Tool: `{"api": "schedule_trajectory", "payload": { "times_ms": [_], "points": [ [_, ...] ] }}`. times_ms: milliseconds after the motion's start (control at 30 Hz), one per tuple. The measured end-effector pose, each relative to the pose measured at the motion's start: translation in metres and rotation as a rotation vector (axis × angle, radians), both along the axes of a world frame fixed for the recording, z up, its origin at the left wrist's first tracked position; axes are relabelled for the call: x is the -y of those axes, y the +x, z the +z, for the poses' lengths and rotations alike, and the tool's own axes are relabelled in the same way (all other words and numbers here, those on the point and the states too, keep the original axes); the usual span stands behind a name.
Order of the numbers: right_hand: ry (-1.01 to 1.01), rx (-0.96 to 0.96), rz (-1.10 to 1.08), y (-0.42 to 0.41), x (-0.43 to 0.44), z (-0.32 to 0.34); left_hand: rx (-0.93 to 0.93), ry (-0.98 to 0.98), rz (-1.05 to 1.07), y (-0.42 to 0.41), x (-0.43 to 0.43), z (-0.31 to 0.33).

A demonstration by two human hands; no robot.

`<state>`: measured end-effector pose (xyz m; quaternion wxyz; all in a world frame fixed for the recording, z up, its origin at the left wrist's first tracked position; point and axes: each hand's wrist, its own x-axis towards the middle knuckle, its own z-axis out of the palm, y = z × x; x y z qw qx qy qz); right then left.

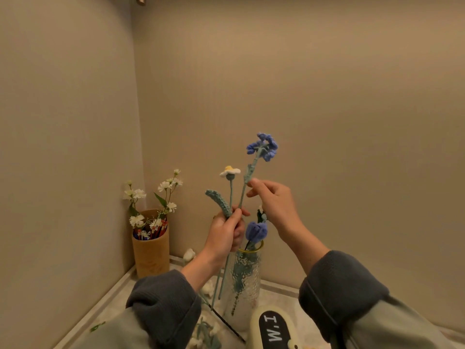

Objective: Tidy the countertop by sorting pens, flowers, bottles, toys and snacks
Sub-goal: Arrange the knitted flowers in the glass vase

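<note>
You work in dim, warm light that turns both walls [327,84] a muddy beige. The one ahead is brightest high up; it darkens toward the corner and down to the desk [110,306]. Shadows are soft-edged. The ribbed glass vase [245,280] carries only faint glints. Everything looks slightly soft: the blue flower [264,147] shows smeared stitches, and your sleeves [166,306] at the bottom edge swell and blur from the wide lens.

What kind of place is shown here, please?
Probably a home countertop corner: a ribbed clear glass vase with a blue crocheted tulip, a tan cylindrical holder of pens, plain beige walls.
</note>
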<state>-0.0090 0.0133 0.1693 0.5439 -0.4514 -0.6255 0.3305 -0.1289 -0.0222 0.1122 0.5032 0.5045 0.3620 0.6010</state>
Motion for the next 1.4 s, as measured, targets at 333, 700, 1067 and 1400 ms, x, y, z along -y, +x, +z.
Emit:
{"api": "schedule_trajectory", "payload": {
  "times_ms": [333,700,1067,1400],
  "points": [
    [-0.042,-0.111,0.117,0.003,0.026,0.008,-0.146,0.013,0.016,0.007,0.009,0.006],
    [0.285,-0.097,-0.105,0.025,0.027,0.008,0.103,0.203,0.366,-0.004,0.003,0.04],
    [0.486,-0.112,-0.18,0.026,0.029,0.014,0.29,0.328,0.372,0.012,-0.008,0.06],
    [0.334,0.114,-0.216,0.022,0.015,-0.042,-0.054,0.115,0.385,0.021,-0.031,-0.002]
  ]
}}
